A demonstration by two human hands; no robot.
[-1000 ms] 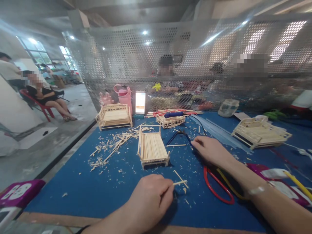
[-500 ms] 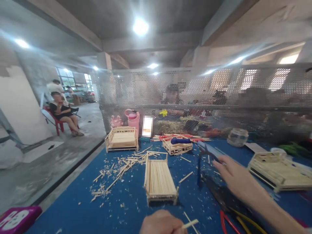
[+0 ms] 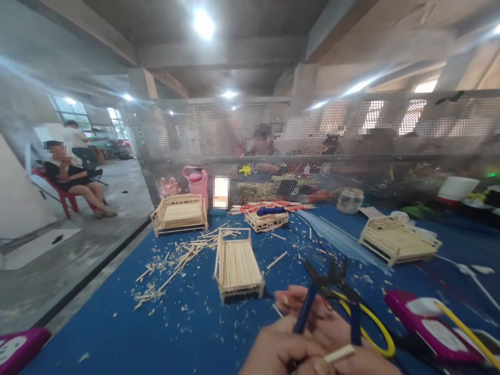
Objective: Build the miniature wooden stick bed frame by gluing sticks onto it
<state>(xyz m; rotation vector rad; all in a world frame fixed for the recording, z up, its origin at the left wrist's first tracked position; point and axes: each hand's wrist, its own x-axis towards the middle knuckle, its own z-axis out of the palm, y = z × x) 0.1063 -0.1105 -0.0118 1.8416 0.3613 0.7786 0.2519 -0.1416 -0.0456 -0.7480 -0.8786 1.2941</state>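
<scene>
Clock centred on the small wooden bed [image 3: 239, 260] on the blue worktop [image 3: 117, 338]. Your hands overlap at 4 to 5 o'clock, near the bed but not touching it. Left hand [image 3: 279, 349]: clamped on a short wooden stick [image 3: 339, 353], its free end pointing to 2 o'clock. Right hand [image 3: 332, 325]: holds the pliers [image 3: 332, 283], fingers loosely around one blue handle. Pliers' handles spread, head up, away from you.

Around you: yellow loop handle [image 3: 386, 336] just beside the right hand, 4 o'clock, tight for room there. Purple power strip [image 3: 439, 333] past it, same bearing. Black cable [image 3: 318, 237] trails at 2 o'clock, from the blue-handled tool [image 3: 271, 211] lying on the openwork box [image 3: 267, 223], 1 o'clock. Red sticks [image 3: 297, 206] behind the box. Scrap pile [image 3: 191, 255] at 9 to 10, close to the bed. Wooden bench [image 3: 182, 213] at 10, pink bottle [image 3: 198, 185] behind it at 11. Lit phone [image 3: 221, 192] between 11 and 12. Glass jar [image 3: 350, 200] at 2, larger wooden bed [image 3: 402, 242] at 3. Mesh screen [image 3: 187, 140] closes off 12.
</scene>
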